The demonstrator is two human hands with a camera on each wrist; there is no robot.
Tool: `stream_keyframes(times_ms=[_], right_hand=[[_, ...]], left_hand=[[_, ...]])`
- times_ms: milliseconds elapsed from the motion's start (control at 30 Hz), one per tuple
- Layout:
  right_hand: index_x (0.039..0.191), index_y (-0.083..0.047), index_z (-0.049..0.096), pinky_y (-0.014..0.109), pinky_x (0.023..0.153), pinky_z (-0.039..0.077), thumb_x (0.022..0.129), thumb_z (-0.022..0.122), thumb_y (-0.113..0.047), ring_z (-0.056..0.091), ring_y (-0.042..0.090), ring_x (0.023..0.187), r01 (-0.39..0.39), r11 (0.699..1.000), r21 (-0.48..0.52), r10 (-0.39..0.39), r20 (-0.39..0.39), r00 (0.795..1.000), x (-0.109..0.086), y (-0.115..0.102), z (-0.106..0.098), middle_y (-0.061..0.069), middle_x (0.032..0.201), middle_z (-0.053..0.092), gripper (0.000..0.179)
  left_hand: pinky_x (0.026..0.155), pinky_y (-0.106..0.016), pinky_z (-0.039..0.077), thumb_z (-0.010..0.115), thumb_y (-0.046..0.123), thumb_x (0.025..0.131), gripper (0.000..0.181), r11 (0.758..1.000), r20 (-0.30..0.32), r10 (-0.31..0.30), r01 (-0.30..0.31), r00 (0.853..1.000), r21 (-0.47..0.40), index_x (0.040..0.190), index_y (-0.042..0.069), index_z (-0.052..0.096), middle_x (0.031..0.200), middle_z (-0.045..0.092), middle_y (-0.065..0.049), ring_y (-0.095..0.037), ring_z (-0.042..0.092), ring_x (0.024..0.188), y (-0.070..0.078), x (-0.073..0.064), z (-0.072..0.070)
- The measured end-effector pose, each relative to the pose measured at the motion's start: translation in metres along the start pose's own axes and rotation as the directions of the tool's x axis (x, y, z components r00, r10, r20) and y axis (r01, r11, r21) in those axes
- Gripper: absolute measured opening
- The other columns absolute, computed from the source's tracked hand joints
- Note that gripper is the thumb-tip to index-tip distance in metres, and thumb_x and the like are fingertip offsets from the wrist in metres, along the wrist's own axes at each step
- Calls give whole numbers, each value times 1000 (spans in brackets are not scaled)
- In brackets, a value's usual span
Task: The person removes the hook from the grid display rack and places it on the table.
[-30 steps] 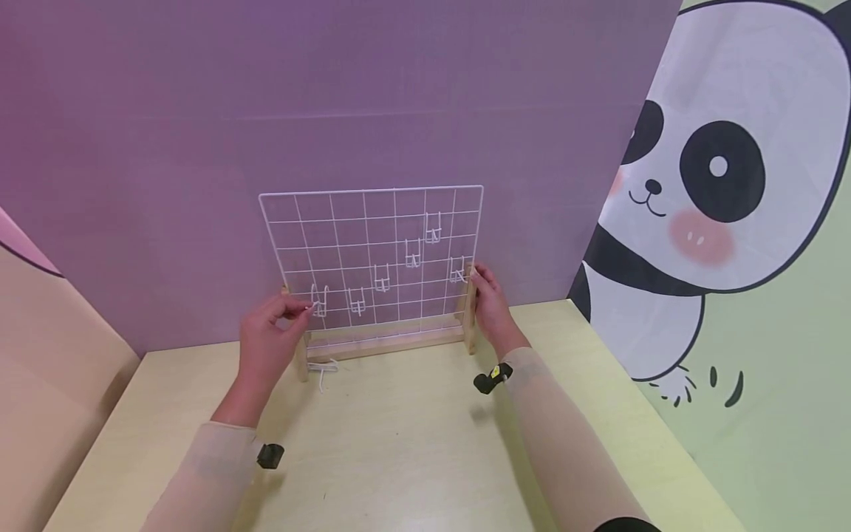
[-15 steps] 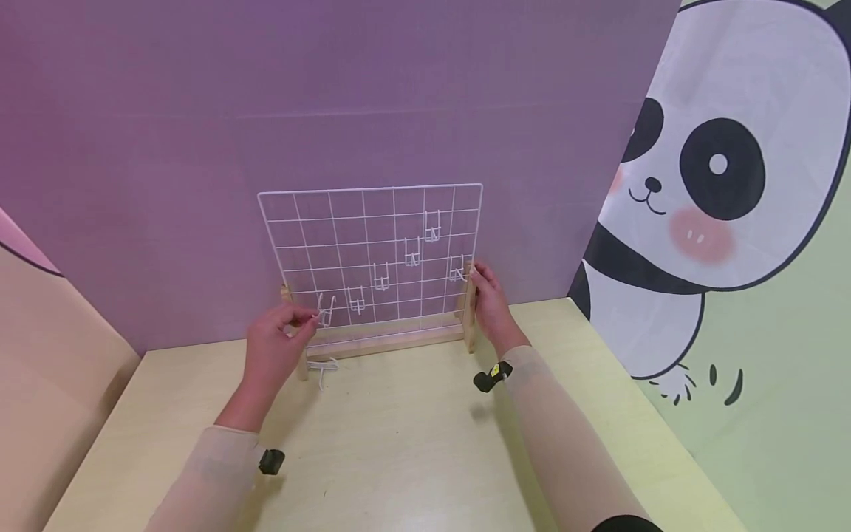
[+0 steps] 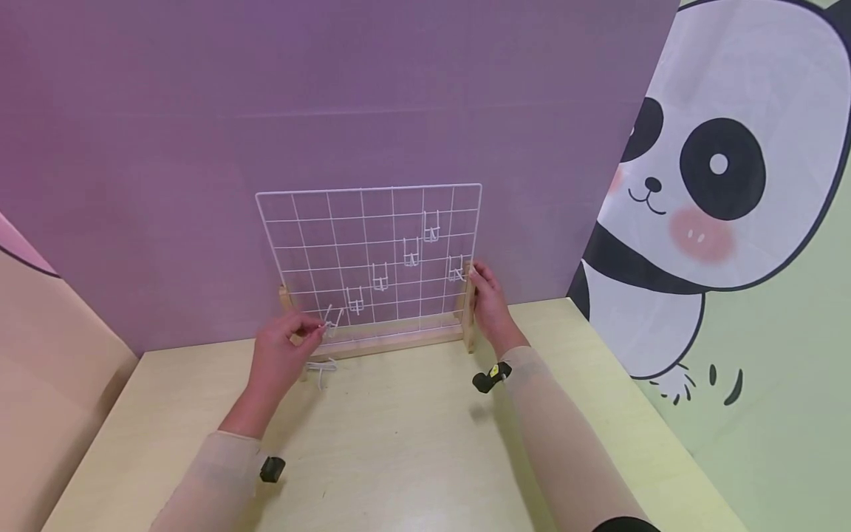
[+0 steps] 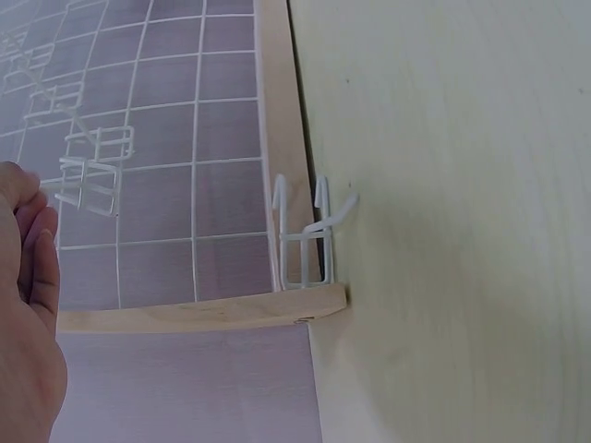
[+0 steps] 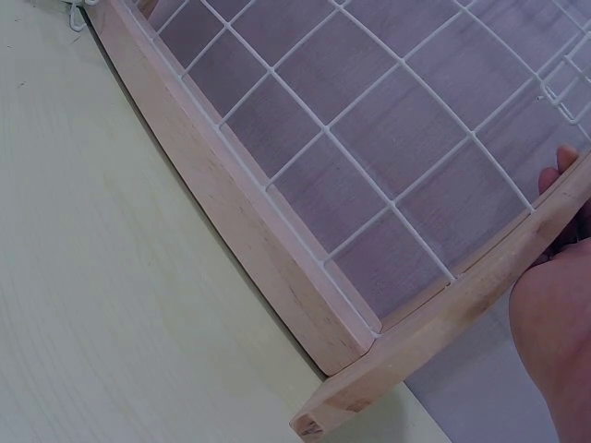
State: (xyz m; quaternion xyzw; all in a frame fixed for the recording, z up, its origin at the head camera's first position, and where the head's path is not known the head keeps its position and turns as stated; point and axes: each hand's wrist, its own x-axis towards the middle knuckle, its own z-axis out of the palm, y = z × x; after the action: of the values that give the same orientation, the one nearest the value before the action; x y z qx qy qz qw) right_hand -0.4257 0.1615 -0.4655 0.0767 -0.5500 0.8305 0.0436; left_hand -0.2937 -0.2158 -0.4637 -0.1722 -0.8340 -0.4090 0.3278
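Observation:
My left hand (image 3: 282, 355) pinches a white wire hook (image 3: 334, 319) between thumb and fingertips, in front of the lower left of a white wire grid panel (image 3: 346, 216). The hook tilts to one side; whether it still touches the grid I cannot tell. In the left wrist view the same hook (image 4: 89, 187) sits beside the fingertips. The panel stands upright in a wooden stand (image 3: 392, 344). My right hand (image 3: 492, 307) holds the stand's right post (image 3: 469, 314), its fingers partly hidden behind. Several similar hooks (image 3: 380, 281) hang on the grid, most in a rising diagonal.
Another white wire hook (image 4: 305, 245) lies loose on the pale wooden table (image 3: 399, 443), by the foot of the left post. A purple backdrop (image 3: 359, 81) rises close behind the stand. To the right is a wall with a panda picture (image 3: 718, 170).
The left hand has moved down and to the right with its hook, which leans over more than before. My right hand stays on the post.

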Motion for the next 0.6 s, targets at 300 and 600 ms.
stream_keyframes(times_ms=[300, 600], right_hand=[[132, -20, 62, 43, 117, 37, 116, 53, -21, 54, 18, 122, 2, 1000, -5, -2, 20, 1000, 0, -1, -2, -4, 123, 62, 18], [129, -23, 62, 40, 113, 40, 116, 53, -21, 53, 23, 127, -8, 1000, -6, 8, 10, 1000, -1, -1, -2, -5, 122, 63, 15]], left_hand=[[70, -15, 50, 84, -11, 90, 18, 999, 46, 13, -15, 999, 36, 98, 5, 80, 92, 77, -6, -14, 64, 84, -6, -3, 4], [72, -30, 59, 82, -13, 87, 20, 994, 109, 87, -93, 990, 55, 97, 4, 80, 94, 76, -9, -21, 68, 83, -9, -5, 7]])
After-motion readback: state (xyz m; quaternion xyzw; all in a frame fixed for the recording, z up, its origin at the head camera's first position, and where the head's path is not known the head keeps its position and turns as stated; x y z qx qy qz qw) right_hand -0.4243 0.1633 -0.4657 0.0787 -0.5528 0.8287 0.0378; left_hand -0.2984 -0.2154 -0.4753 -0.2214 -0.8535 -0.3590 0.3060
